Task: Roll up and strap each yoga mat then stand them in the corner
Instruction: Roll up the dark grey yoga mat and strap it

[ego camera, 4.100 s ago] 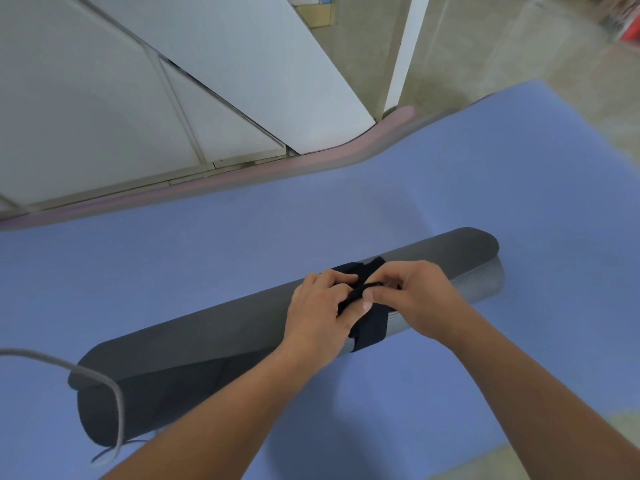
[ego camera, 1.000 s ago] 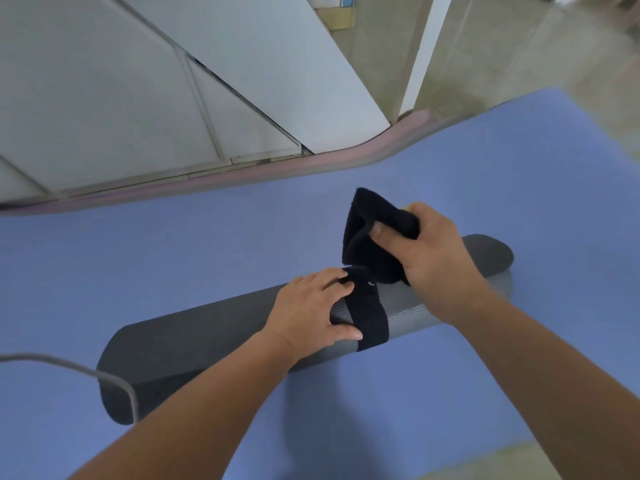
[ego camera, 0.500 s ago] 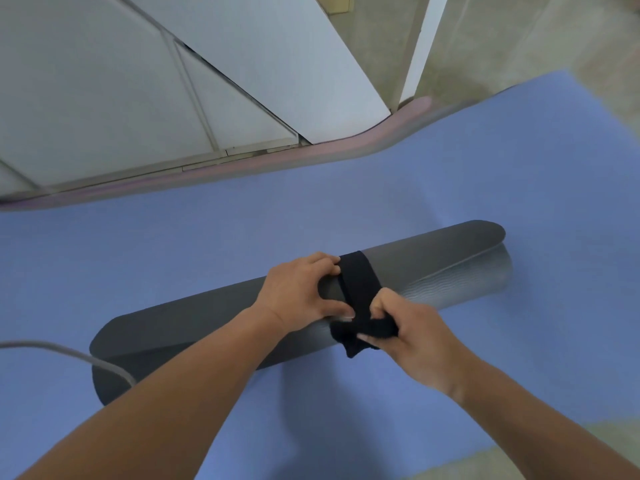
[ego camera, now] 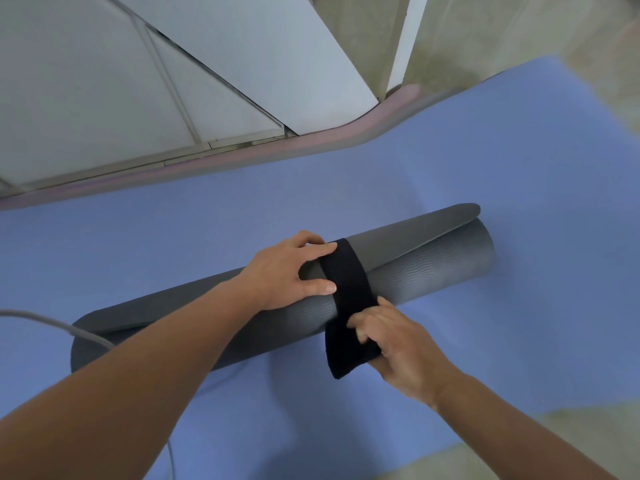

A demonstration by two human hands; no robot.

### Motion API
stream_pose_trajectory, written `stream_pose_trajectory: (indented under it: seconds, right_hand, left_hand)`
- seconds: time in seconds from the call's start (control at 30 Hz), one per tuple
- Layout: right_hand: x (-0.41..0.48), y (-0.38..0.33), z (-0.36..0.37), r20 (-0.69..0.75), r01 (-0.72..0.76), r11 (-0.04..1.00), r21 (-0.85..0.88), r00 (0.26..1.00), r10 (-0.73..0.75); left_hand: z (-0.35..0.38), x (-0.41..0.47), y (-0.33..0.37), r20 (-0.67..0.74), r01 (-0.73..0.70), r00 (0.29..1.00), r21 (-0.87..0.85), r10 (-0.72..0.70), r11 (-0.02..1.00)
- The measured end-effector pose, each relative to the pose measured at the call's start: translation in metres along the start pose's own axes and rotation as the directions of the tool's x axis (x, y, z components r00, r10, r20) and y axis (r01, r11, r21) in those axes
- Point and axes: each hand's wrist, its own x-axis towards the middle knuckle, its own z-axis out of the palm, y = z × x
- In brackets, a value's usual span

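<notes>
Looking down through the head camera, the only view, a grey yoga mat (ego camera: 433,268) lies fully rolled on a blue mat (ego camera: 519,150) that is spread flat over the floor (ego camera: 519,29). The roll runs from lower left to upper right, its loose outer edge showing along the top near the right end.

A black strap (ego camera: 346,275) crosses over the roll a little right of its middle. The left hand (ego camera: 287,271) rests on the roll just beside the strap, fingers spread and curved over the top, thumb pressing at the strap's near edge; it steadies the roll rather than closing round anything. The right hand (ego camera: 401,348) sits on the near side of the roll, fingers curled and pinched on the strap's free end, which hangs below the roll onto the blue mat.

By my reading, rolling of this grey mat is finished and strapping is under way: the band is over the top, but its tail is loose in the right hand and I cannot tell whether any fastening has been made underneath. Left to do, as far as can be seen: cinch and fasten this strap, stand the roll in the corner, then roll and strap the blue mat, which lies open. A grey cable (ego camera: 52,322) crosses the left edge near the roll's far end.
</notes>
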Motion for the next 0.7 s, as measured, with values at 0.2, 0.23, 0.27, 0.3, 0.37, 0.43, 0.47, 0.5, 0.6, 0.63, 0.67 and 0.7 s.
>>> stream_pose_trajectory:
  seconds: [0.2, 0.23, 0.27, 0.3, 0.37, 0.43, 0.47, 0.5, 0.6, 0.63, 0.67, 0.7]
  right_hand:
    - [-0.014, -0.019, -0.023, -0.108, -0.216, 0.924, 0.316, 0.959, 0.261]
    - [-0.007, -0.023, -0.025, -0.241, -0.209, 0.947, 0.244, 0.933, 0.268]
    - [0.001, -0.025, -0.023, -0.339, -0.188, 0.974, 0.124, 0.915, 0.22]
    - [0.011, -0.028, -0.021, -0.368, -0.169, 0.986, -0.005, 0.917, 0.156]
    - [0.028, -0.033, -0.019, -0.302, -0.143, 0.972, -0.188, 0.95, 0.081]
    - [0.036, -0.034, -0.014, -0.197, -0.141, 0.94, -0.312, 0.977, 0.082]
    - [0.036, -0.034, -0.009, -0.157, -0.149, 0.926, -0.348, 0.983, 0.099]
    - [0.034, -0.034, -0.003, -0.124, -0.161, 0.92, -0.356, 0.984, 0.125]
    - [0.019, -0.034, 0.015, -0.127, -0.19, 0.92, -0.342, 0.98, 0.155]
    - [0.016, -0.034, 0.019, -0.133, -0.193, 0.92, -0.341, 0.979, 0.156]
    - [0.016, -0.034, 0.022, -0.127, -0.198, 0.919, -0.34, 0.978, 0.164]
    - [0.017, -0.034, 0.024, -0.125, -0.207, 0.919, -0.336, 0.977, 0.174]
  left_hand:
    - [-0.002, 0.005, -0.002, -0.027, 0.018, 0.999, -0.015, -0.019, 1.0]
    - [-0.002, 0.005, -0.002, -0.03, 0.014, 0.999, -0.019, -0.015, 1.0]
    - [-0.002, 0.005, -0.002, -0.03, 0.012, 0.999, -0.024, -0.013, 1.0]
    - [-0.001, 0.005, -0.002, -0.028, 0.012, 1.0, -0.03, -0.013, 0.999]
    - [0.0, 0.004, -0.001, -0.014, 0.015, 1.0, -0.04, -0.016, 0.999]
    - [0.0, 0.003, 0.0, -0.01, 0.012, 1.0, -0.051, -0.013, 0.999]
    - [-0.001, 0.003, 0.0, -0.007, 0.011, 1.0, -0.058, -0.011, 0.998]
    - [0.0, 0.003, 0.0, -0.001, 0.011, 1.0, -0.072, -0.011, 0.997]
    - [0.0, 0.001, 0.002, 0.038, 0.043, 0.999, -0.166, -0.037, 0.985]
    - [-0.001, 0.001, 0.005, 0.039, 0.058, 0.998, -0.176, -0.052, 0.983]
    - [-0.002, 0.003, 0.012, 0.02, 0.076, 0.997, -0.156, -0.074, 0.985]
    - [-0.004, 0.006, 0.021, -0.009, 0.108, 0.994, -0.113, -0.109, 0.988]
